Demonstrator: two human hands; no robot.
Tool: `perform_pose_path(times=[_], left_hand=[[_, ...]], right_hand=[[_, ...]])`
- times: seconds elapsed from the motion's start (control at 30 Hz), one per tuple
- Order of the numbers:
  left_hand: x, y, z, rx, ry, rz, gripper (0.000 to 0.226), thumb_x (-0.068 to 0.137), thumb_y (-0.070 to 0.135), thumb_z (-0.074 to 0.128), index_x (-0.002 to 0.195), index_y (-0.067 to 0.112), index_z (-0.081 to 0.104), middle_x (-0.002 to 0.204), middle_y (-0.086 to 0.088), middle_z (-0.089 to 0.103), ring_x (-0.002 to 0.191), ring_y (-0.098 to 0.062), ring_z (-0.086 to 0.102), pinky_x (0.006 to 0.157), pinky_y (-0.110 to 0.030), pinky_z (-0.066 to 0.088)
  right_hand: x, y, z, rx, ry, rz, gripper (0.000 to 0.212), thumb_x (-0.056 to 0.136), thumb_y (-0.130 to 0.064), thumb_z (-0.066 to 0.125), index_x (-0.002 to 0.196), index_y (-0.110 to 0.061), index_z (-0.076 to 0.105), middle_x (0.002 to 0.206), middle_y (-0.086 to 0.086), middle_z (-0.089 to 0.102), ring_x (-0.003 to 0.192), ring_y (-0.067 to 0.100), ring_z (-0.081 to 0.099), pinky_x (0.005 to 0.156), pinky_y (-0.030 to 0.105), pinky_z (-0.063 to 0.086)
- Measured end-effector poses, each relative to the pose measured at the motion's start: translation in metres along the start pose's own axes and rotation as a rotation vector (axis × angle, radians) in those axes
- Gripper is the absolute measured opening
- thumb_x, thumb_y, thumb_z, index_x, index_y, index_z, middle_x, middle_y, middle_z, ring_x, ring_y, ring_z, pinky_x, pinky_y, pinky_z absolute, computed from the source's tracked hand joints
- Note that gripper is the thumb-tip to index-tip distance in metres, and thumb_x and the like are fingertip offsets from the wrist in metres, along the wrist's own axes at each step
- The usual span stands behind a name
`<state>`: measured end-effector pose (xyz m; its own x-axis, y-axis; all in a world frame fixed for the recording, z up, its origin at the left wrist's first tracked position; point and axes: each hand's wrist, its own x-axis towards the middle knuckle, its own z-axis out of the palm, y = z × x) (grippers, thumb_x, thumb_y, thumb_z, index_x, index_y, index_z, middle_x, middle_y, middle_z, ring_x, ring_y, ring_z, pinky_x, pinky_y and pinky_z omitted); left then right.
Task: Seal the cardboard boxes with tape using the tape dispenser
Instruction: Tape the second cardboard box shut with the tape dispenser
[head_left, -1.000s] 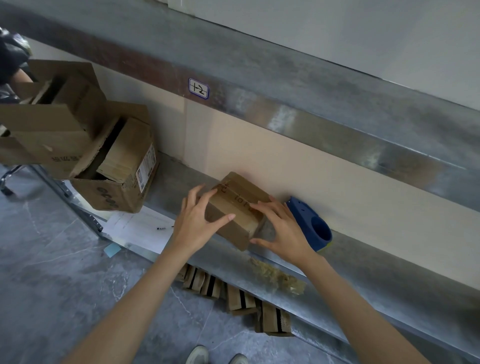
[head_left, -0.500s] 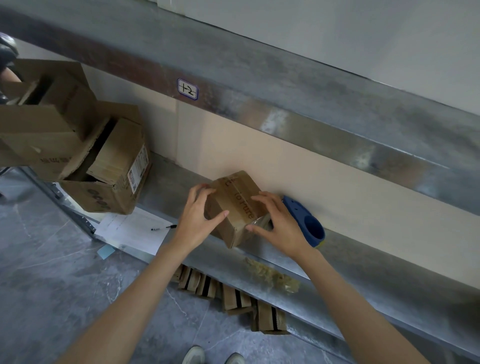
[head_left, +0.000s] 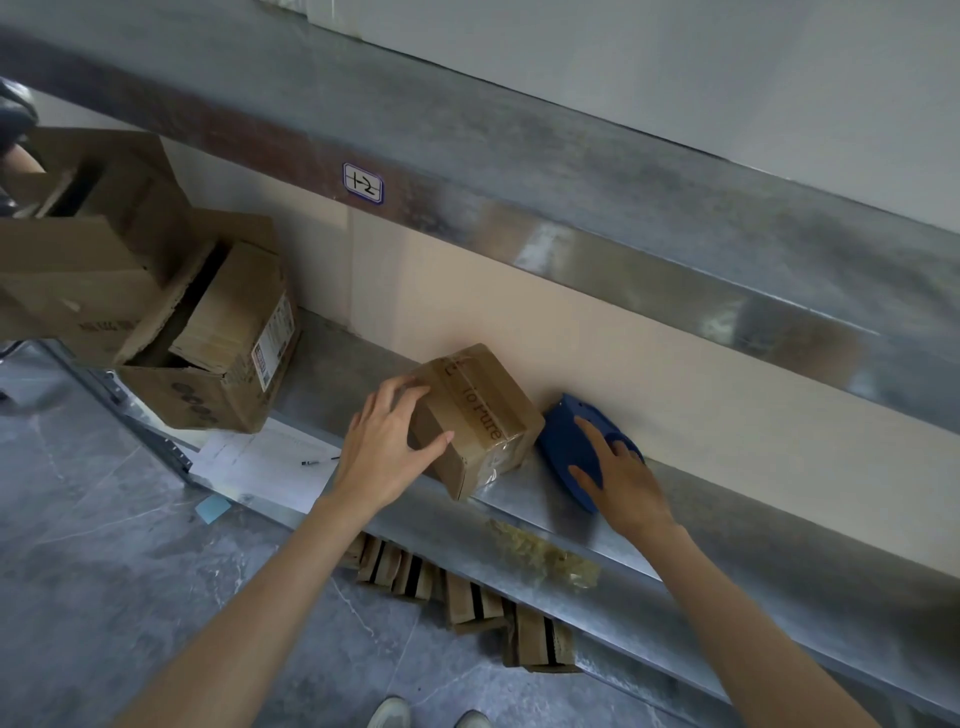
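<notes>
left hand holds the box, right hand lies on the tape dispenser

the small cardboard box (head_left: 478, 410) sits on the metal shelf (head_left: 524, 501), turned corner-on, its far corner by the back edge and its near corner close to the front edge; clear tape runs over its printed top and down its right side. the left hand (head_left: 387, 447) has its grip on the box's left end, fingers curled over the top edge and thumb on the near face. the right hand (head_left: 623, 478) has an open grip, straight fingers laid on the blue tape dispenser (head_left: 563, 441), which lies by the back edge just right of the box. toward the shelf's left end stand open cartons (head_left: 208, 374), with a sheet of paper (head_left: 260, 457) and a pen (head_left: 319, 461) at the front edge. a wad of used tape (head_left: 545, 556) clings to the front edge.
</notes>
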<state>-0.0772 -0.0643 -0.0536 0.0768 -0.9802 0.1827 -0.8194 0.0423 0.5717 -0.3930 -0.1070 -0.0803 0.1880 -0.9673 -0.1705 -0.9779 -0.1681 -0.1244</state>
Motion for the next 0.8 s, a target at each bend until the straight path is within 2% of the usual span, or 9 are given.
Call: perform_pose_path(times=[0.17,0.3,0.33,0.4,0.5,0.57,0.67,0.73,0.8], left_hand=[[-0.001,0.001,-0.001,0.016,-0.016,-0.009,0.065,0.088,0.054,0.064,0.142,0.022,0.048,0.143,0.003,0.040,0.132,-0.021,0.042,0.107,-0.045,0.041],[-0.003,0.002,0.000,0.016,-0.019,-0.016,0.065,0.089,0.054,0.062,0.143,0.022,0.046,0.145,0.003,0.038,0.135,-0.019,0.040,0.109,-0.045,0.040],[-0.003,0.003,0.000,0.013,-0.019,-0.017,0.065,0.089,0.054,0.062,0.143,0.021,0.046,0.145,0.003,0.038,0.135,-0.019,0.040,0.109,-0.045,0.040],[-0.003,0.004,0.000,0.010,-0.023,-0.024,0.065,0.090,0.054,0.061,0.143,0.021,0.046,0.145,0.003,0.038,0.135,-0.020,0.040,0.108,-0.046,0.041],[-0.004,0.005,0.000,0.013,-0.033,-0.039,0.065,0.090,0.054,0.060,0.144,0.022,0.045,0.146,0.003,0.037,0.135,-0.019,0.039,0.107,-0.045,0.042],[-0.003,0.006,0.001,0.017,-0.038,-0.045,0.065,0.091,0.054,0.059,0.145,0.021,0.044,0.146,0.003,0.036,0.135,-0.020,0.039,0.107,-0.046,0.042],[-0.003,0.008,0.001,0.013,-0.037,-0.058,0.064,0.091,0.052,0.061,0.145,0.020,0.045,0.146,0.003,0.036,0.135,-0.020,0.039,0.107,-0.045,0.041],[-0.004,0.009,0.001,0.010,-0.035,-0.069,0.064,0.091,0.052,0.061,0.144,0.021,0.045,0.146,0.002,0.036,0.135,-0.020,0.039,0.108,-0.045,0.041],[-0.006,0.010,0.002,0.014,-0.027,-0.077,0.063,0.091,0.052,0.060,0.143,0.020,0.046,0.146,0.001,0.036,0.135,-0.021,0.039,0.108,-0.047,0.041]], right_hand=[[0.000,0.006,-0.002,0.211,-0.103,-0.068,0.075,0.102,-0.033,0.051,0.153,-0.047,-0.003,0.074,0.001,0.049,0.062,0.017,0.051,0.058,0.036,0.044],[0.011,0.022,0.002,0.332,-0.158,-0.140,0.085,0.099,-0.030,0.058,0.141,-0.066,-0.006,0.062,0.012,0.050,0.052,0.027,0.048,0.051,0.036,0.035],[0.016,0.026,0.004,0.348,-0.179,-0.157,0.088,0.098,-0.029,0.060,0.141,-0.067,-0.006,0.070,0.019,0.057,0.056,0.031,0.053,0.052,0.040,0.039],[0.025,0.031,0.005,0.368,-0.206,-0.165,0.092,0.096,-0.029,0.063,0.144,-0.065,-0.006,0.110,0.035,0.060,0.084,0.044,0.064,0.067,0.050,0.053],[0.028,0.029,-0.005,0.403,-0.245,-0.175,0.093,0.096,-0.029,0.064,0.142,-0.069,-0.006,0.134,0.039,0.046,0.114,0.059,0.050,0.088,0.062,0.050],[0.025,0.025,-0.014,0.418,-0.260,-0.170,0.092,0.096,-0.029,0.063,0.144,-0.066,-0.006,0.149,0.020,0.044,0.121,0.051,0.052,0.092,0.057,0.051],[0.027,0.024,-0.020,0.483,-0.301,-0.185,0.094,0.095,-0.019,0.065,0.151,-0.054,-0.003,0.161,-0.014,0.017,0.141,0.027,0.037,0.102,0.040,0.045],[0.032,0.025,-0.020,0.511,-0.326,-0.197,0.100,0.091,-0.008,0.066,0.152,-0.048,-0.001,0.157,-0.019,0.013,0.144,0.024,0.030,0.104,0.037,0.041],[0.035,0.026,-0.020,0.525,-0.325,-0.193,0.103,0.089,-0.001,0.067,0.153,-0.045,0.000,0.160,-0.014,0.014,0.145,0.025,0.028,0.105,0.038,0.039]])
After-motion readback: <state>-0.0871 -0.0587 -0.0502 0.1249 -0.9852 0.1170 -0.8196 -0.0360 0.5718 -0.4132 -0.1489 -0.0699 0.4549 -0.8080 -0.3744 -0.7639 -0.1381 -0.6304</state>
